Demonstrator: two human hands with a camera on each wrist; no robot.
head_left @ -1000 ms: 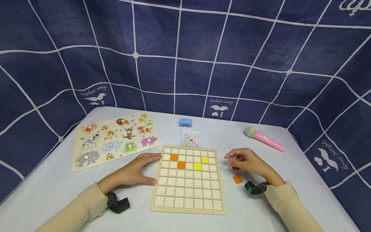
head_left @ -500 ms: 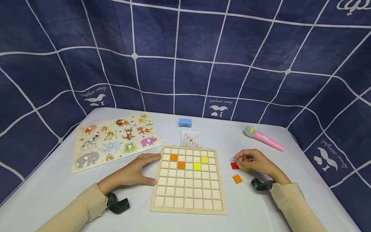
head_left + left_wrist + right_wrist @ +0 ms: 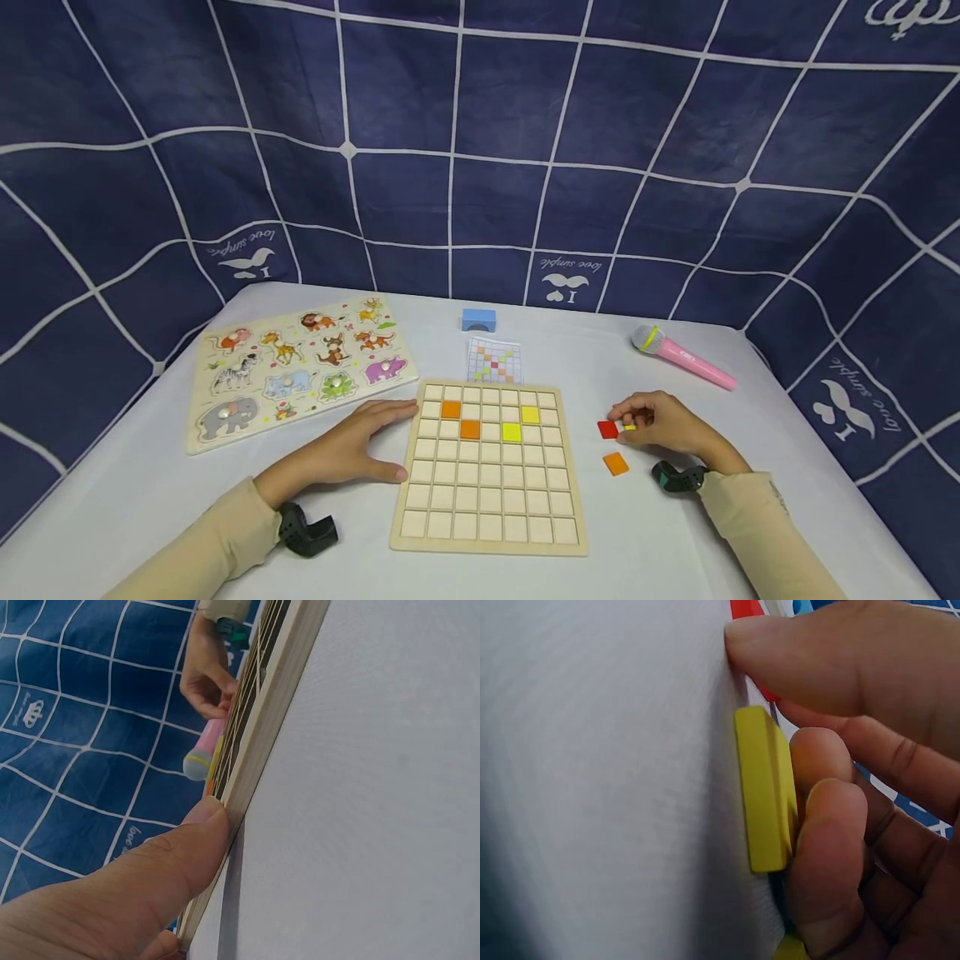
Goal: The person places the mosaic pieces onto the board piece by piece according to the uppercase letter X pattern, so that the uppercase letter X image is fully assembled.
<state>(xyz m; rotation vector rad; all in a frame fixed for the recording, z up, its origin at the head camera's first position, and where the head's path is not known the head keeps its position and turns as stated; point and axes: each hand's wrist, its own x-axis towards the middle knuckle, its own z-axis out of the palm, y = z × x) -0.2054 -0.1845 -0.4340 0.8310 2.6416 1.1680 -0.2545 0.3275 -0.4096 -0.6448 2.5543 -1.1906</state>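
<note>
The head camera looks down over the whole table [image 3: 660, 533]; both wrist cameras sit close at tabletop level.

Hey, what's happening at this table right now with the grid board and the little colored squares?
A person is filling a wooden grid board with colored tiles. Two orange and two yellow tiles already sit in its top rows. The left hand rests flat against the board's left edge, steadying it. The right hand, to the right of the board, pinches a yellow tile at the tablecloth, beside a loose red tile and an orange tile. A small pattern card lies just beyond the board.
</note>
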